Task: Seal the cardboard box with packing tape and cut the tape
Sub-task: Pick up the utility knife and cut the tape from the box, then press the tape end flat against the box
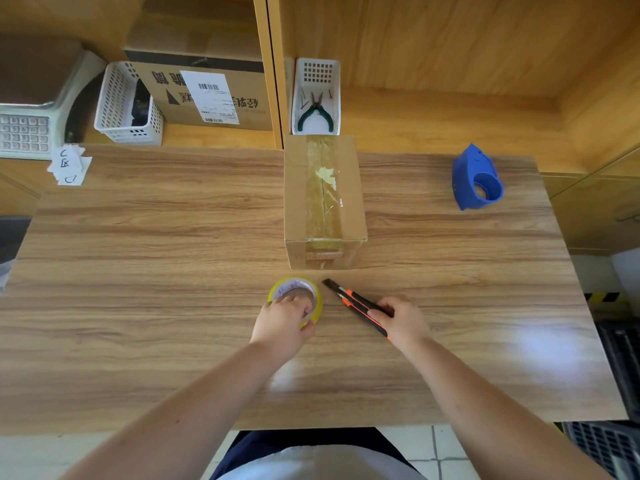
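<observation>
A small cardboard box [301, 202] stands in the middle of the wooden table [138, 271], with a strip of yellowish clear tape running along its top seam and over the near edge. Just in front of it lies a yellow roll of packing tape [294, 287]; my left hand [282, 323] rests on the roll, fingers curled over its near rim and into the core. To the right, my right hand [400, 318] grips the rear of an orange-and-black utility knife [349, 301] lying on the table, its tip pointing toward the box.
A blue tape dispenser [478, 178] sits at the table's far right. Behind the box a white basket [317, 71] holds green-handled pliers [316, 114]. On the left shelf are another white basket [117, 105], a labelled carton [207, 95] and a scale [31, 109]. Paper slips [69, 164] lie at the far-left corner.
</observation>
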Tool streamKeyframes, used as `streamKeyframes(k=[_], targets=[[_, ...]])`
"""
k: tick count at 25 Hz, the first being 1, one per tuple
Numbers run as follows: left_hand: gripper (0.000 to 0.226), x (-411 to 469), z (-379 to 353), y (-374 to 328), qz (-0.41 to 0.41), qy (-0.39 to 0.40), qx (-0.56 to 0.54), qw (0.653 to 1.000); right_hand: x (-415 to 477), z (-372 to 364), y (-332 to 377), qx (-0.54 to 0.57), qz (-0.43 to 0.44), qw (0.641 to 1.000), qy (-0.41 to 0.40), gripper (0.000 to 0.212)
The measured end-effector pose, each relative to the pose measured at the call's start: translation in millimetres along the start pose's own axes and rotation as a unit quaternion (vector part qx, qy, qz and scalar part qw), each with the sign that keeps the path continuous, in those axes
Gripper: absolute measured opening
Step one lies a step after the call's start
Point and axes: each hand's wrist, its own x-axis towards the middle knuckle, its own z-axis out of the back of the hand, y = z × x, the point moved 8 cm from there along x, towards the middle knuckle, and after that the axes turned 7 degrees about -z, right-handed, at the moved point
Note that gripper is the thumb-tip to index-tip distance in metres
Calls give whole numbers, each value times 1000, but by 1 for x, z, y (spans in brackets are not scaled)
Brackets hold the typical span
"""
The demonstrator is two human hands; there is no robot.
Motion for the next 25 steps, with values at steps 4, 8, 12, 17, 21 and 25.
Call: streamKeyframes(k=[4,8,12,17,21,25], targets=[[25,-3,-11,2,-24,30,23,999,1,-11,3,-89,64,994,-12,21],[31,-4,6,7,-20,-64,-160,985,-6,-10,11,-231,106,966,-42,38],[78,-5,39,43,99,-187,-326,921,-25,9,49,-176,193,958,-117,74],[111,21,99,12,-50,-180,-156,970,-32,51,113,-76,272,940,-192,93],[97,54,112,-31,-139,-123,108,977,-24,65,168,-159,360,898,-198,83],[89,69,100,-35,-139,-62,196,969,-13,59,179,-221,374,879,-196,68]])
